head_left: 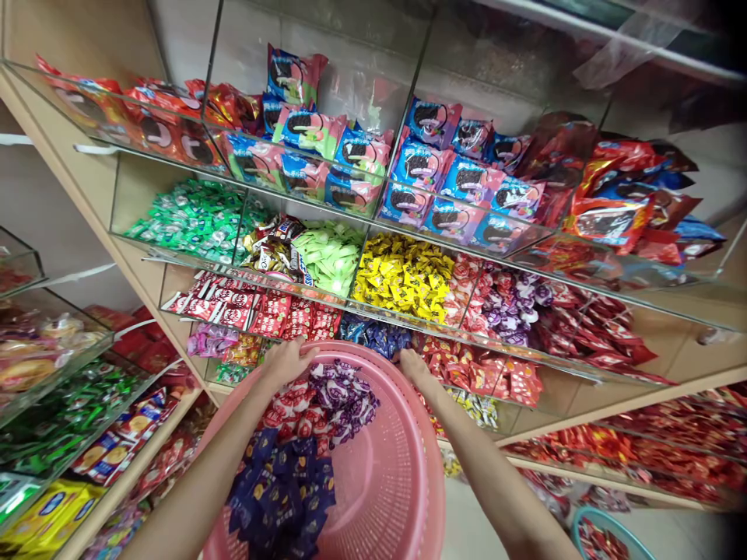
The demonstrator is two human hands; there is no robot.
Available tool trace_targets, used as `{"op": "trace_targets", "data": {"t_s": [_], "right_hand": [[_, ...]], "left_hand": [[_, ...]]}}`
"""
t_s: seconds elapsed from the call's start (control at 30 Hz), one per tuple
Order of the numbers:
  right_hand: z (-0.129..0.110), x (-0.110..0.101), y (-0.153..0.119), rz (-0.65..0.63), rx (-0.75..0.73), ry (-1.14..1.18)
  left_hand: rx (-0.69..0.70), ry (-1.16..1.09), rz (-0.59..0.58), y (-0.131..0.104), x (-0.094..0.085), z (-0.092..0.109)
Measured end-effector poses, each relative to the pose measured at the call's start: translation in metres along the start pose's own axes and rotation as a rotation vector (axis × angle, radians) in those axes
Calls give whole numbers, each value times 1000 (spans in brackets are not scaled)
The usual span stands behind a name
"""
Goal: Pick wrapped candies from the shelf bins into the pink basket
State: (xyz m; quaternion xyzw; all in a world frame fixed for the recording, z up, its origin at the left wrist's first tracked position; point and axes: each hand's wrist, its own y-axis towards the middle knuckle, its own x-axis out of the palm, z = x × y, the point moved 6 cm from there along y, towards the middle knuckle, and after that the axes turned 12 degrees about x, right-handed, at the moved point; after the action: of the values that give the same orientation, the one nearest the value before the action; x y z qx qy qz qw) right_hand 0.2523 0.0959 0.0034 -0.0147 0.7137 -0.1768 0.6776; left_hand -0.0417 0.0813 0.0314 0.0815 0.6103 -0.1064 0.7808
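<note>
Basket (pixel 379 482) sits between left hand (pixel 287 362) and right hand (pixel 413 365), each grasping its rim. Plastic looks light, fairly stiff. Slick-wrapped sweets (pixel 283 490), nearer the left hand, weight that side and could slide; opposed rim holds should suit.

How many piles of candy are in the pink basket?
3: a purple pile at the far side, a red pile to its left, and a dark blue pile nearest you. More may be hidden behind your left arm.
</note>
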Motion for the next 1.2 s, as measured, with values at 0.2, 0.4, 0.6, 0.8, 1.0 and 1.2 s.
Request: {"op": "trace_targets", "data": {"t_s": [0.2, 0.4, 0.6, 0.8, 1.0, 1.2], "right_hand": [[-3, -7, -6, 55, -26, -33], [-2, -29, -22, 162, -37, -54], [-1, -55, -53, 270, -109, -3], [-14, -81, -88, 419, -212, 172], [-51, -71, -122, 178, -388, 736], [-85, -17, -137, -364, -293, 1175]], "left_hand": [[2, -11, -6, 1, 0, 0], [20, -14, 7, 1, 1, -1], [8, -13, 15, 2, 2, -2], [6, -13, 1, 1, 0, 0], [-3, -15, -9, 0, -2, 2], [8, -4, 5, 0, 0, 2]]}}
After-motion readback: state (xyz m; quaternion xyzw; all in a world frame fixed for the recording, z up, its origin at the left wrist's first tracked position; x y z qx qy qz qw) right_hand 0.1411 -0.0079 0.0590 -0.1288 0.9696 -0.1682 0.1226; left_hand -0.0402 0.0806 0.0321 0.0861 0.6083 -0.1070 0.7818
